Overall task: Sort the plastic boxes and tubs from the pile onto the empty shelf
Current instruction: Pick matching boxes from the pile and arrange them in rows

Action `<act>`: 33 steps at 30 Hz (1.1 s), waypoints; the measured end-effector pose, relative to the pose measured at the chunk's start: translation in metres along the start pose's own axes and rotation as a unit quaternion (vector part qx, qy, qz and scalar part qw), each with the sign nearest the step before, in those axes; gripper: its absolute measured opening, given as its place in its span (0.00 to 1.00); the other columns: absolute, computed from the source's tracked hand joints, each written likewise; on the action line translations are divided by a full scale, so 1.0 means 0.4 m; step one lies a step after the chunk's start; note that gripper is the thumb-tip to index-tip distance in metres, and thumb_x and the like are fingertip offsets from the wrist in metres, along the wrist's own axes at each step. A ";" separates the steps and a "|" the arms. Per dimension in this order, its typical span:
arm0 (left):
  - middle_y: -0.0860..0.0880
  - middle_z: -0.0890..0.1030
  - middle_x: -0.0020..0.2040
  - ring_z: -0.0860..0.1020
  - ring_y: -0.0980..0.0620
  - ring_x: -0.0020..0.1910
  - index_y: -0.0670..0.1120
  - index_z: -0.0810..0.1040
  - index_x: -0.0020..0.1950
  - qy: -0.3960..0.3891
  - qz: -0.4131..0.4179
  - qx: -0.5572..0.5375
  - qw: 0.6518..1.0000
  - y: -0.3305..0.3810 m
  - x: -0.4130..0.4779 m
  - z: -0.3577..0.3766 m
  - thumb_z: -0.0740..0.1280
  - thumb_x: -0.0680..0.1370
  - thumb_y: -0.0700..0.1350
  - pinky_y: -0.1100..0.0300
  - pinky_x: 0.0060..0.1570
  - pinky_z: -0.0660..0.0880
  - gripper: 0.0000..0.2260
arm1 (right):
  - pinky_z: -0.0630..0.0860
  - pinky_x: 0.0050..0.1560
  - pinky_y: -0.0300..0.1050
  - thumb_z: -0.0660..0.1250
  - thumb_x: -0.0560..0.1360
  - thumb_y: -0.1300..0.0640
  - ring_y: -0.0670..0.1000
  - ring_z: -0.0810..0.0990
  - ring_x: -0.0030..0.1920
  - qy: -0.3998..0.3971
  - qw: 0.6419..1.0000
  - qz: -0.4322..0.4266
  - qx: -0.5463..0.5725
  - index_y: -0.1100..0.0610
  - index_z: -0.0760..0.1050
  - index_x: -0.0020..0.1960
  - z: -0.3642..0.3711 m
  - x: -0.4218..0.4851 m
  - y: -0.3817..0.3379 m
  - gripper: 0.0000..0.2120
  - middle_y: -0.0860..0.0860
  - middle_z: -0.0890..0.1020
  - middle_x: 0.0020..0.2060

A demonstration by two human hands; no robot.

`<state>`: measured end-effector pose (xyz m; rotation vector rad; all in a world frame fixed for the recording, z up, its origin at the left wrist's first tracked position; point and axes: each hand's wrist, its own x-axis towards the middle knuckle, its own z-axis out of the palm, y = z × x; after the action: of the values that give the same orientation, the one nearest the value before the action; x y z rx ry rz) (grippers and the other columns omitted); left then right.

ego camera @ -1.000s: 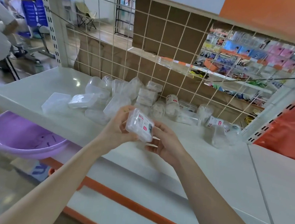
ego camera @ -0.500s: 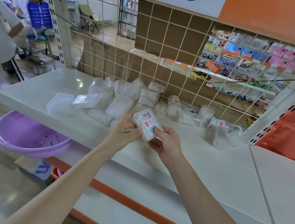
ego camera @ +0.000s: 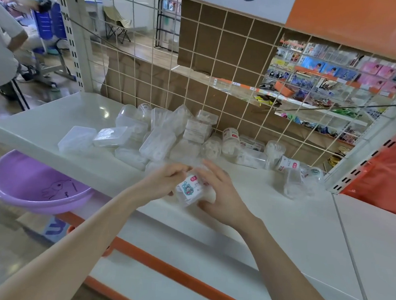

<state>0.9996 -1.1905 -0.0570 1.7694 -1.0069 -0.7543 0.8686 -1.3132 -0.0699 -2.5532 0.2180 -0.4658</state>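
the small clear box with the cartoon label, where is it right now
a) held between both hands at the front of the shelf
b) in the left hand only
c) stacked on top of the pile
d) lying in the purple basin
a: the left hand and the right hand both grip the small clear box at the front of the shelf, nearer the person than the pile.

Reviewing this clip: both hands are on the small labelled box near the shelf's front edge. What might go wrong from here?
1. The labelled box is held between the left hand and right hand near the front lip of the shelf; a slip could send it over the edge.
2. The pile lies close behind the hands, loosely heaped; a nudge might topple some tubs.
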 end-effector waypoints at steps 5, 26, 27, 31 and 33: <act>0.50 0.77 0.37 0.73 0.56 0.36 0.39 0.78 0.49 0.005 0.011 0.002 1.000 -0.002 0.013 0.021 0.56 0.81 0.41 0.65 0.36 0.70 0.12 | 0.71 0.56 0.52 0.73 0.57 0.55 0.57 0.72 0.57 0.030 0.999 0.008 -0.033 0.60 0.74 0.62 0.012 -0.001 0.021 0.33 0.60 0.74 0.57; 0.38 0.63 0.69 0.64 0.38 0.65 0.42 0.64 0.68 0.299 -0.077 0.280 0.909 -0.046 0.096 -0.051 0.66 0.75 0.43 0.49 0.60 0.63 0.23 | 0.59 0.55 0.43 0.52 0.61 0.35 0.55 0.69 0.59 0.082 0.965 0.225 -0.102 0.52 0.71 0.63 0.067 -0.038 0.073 0.36 0.52 0.68 0.61; 0.38 0.64 0.68 0.65 0.38 0.64 0.41 0.64 0.67 0.307 -0.070 0.260 0.913 -0.043 0.093 -0.055 0.66 0.75 0.42 0.49 0.59 0.64 0.23 | 0.58 0.55 0.42 0.51 0.60 0.34 0.54 0.69 0.59 0.085 0.965 0.227 -0.098 0.52 0.71 0.63 0.066 -0.038 0.073 0.37 0.52 0.68 0.61; 0.44 0.69 0.63 0.68 0.45 0.62 0.43 0.65 0.67 0.334 -0.021 0.094 0.937 -0.010 0.069 -0.060 0.63 0.76 0.43 0.54 0.56 0.64 0.19 | 0.60 0.58 0.43 0.51 0.60 0.35 0.54 0.67 0.60 0.090 0.967 0.228 -0.071 0.52 0.71 0.63 0.057 -0.043 0.064 0.38 0.52 0.68 0.61; 0.47 0.73 0.55 0.73 0.49 0.52 0.46 0.70 0.59 0.312 -0.024 -0.079 0.946 0.017 0.060 -0.059 0.61 0.77 0.44 0.57 0.49 0.68 0.11 | 0.60 0.59 0.43 0.52 0.62 0.36 0.56 0.66 0.62 0.105 0.968 0.223 -0.046 0.54 0.72 0.63 0.054 -0.044 0.061 0.36 0.54 0.68 0.62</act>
<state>1.0285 -1.2032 -0.0432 1.7280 -0.4613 -0.2518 0.8587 -1.3190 -0.1051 -2.4337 0.8877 -0.5552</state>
